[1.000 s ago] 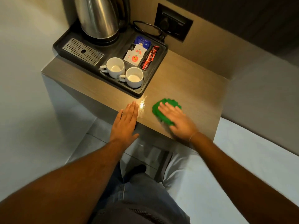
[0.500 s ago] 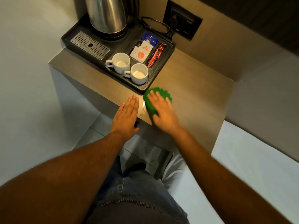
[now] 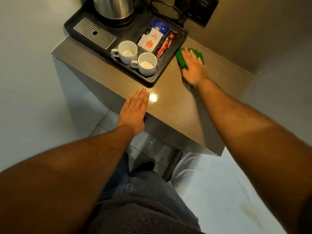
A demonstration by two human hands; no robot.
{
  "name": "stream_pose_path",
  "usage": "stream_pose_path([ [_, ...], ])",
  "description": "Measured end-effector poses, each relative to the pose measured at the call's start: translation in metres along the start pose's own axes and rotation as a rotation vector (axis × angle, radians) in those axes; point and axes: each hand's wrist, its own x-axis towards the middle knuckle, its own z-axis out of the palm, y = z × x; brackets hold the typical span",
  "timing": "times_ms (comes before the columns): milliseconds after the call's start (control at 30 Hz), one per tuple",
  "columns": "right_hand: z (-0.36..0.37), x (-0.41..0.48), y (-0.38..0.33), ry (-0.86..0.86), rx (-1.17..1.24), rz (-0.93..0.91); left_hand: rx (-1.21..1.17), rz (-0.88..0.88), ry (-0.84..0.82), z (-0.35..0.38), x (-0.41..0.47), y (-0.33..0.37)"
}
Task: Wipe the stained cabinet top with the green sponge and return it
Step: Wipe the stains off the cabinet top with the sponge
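Observation:
My right hand [image 3: 192, 66] presses flat on the green sponge [image 3: 180, 58], which lies on the wooden cabinet top [image 3: 177, 105] just right of the black tray's right edge, toward the back. The palm hides most of the sponge; green shows at its left and far sides. My left hand [image 3: 135, 108] rests flat at the cabinet's front edge, fingers together, holding nothing. A bright shiny spot [image 3: 153, 98] glints on the wood just right of its fingertips.
A black tray [image 3: 168, 71] at the back left carries a steel kettle [image 3: 113, 7], a perforated metal drip plate [image 3: 94, 35], two white cups [image 3: 127, 51] [image 3: 147, 63] and sachets [image 3: 152, 41]. A wall socket [image 3: 197, 9] is behind. A white bed [image 3: 228, 191] lies to the right.
My right hand has slid the sponge from the front of the cabinet top, beside the shiny spot, back and to the right along the tray's edge. The left hand has stayed put.

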Motion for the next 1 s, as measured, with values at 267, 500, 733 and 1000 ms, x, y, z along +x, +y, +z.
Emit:
stream_pose_path([
  [267, -0.022, -0.055, 0.103, 0.176, -0.023, 0.376, -0.006, 0.028, 0.004, 0.008, 0.001, -0.008],
  [500, -0.033, -0.082, 0.123, 0.312, 0.024, 0.877, -0.094, 0.050, -0.044, 0.009, 0.004, -0.010],
  [733, 0.026, -0.036, -0.045, 0.200, 0.059, 0.280, -0.112, 0.053, -0.052, 0.008, 0.003, -0.011],
  [1000, 0.052, -0.197, 0.009, 0.202, 0.029, 0.156, -0.111, 0.069, -0.081, 0.002, 0.005, -0.013],
])
